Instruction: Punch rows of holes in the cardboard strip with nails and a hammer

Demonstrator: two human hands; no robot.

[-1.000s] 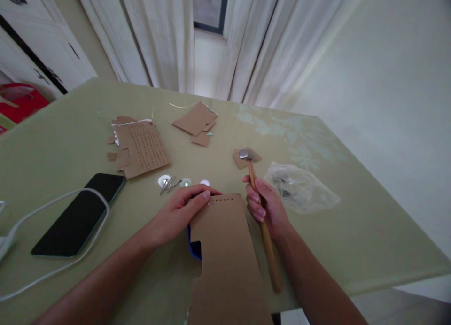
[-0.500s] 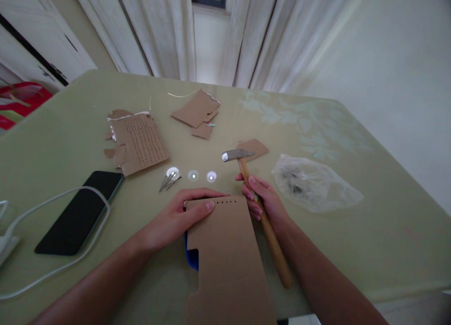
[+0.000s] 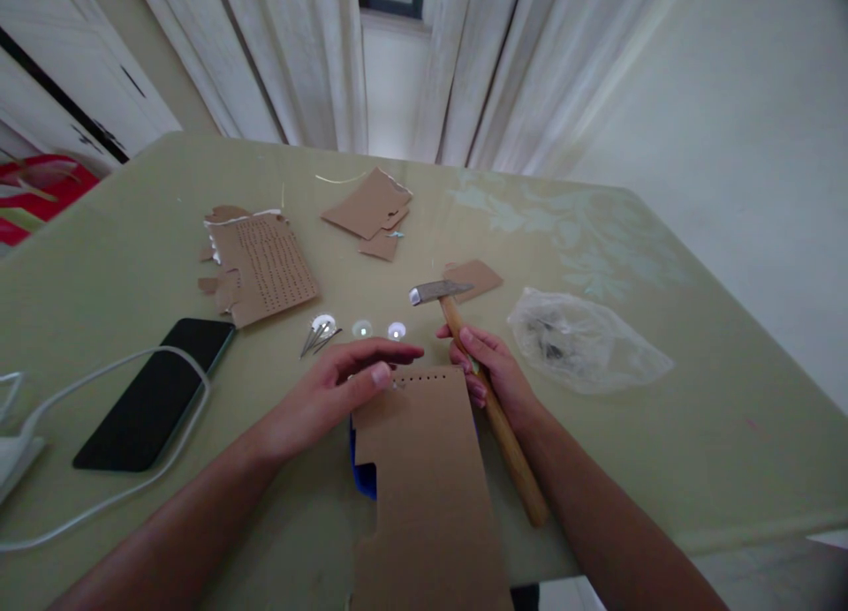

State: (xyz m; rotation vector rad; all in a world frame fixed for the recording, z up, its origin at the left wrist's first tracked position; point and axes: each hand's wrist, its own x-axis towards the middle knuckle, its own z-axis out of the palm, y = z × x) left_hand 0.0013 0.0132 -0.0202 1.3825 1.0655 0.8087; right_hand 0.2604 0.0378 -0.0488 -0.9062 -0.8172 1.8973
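A brown cardboard piece point(image 3: 427, 470) lies in front of me, with a row of small holes along its far edge. Something blue point(image 3: 363, 478) shows beneath its left side. At the far left corner of the cardboard is my left hand point(image 3: 341, 381), open, fingers stretched out and thumb apart from them. A small shiny thing, too small to make out, lies near the thumb tip on the cardboard. My right hand point(image 3: 490, 373) is wrapped round the wooden handle of a hammer point(image 3: 509, 448), just right of the cardboard, the metal head pointing away from me.
Thin nails point(image 3: 318, 337) lie on and beside one of three small round discs point(image 3: 362, 329). A punched cardboard sheet point(image 3: 268, 267), cardboard scraps point(image 3: 371, 207) and a clear plastic bag point(image 3: 586, 342) are farther off. A phone point(image 3: 155, 395) with a white cable point(image 3: 189, 434) is at left.
My left hand has loosened from the cardboard's edge; its fingers have lifted and moved slightly back to the left. My right hand still holds the hammer, nearly unmoved.
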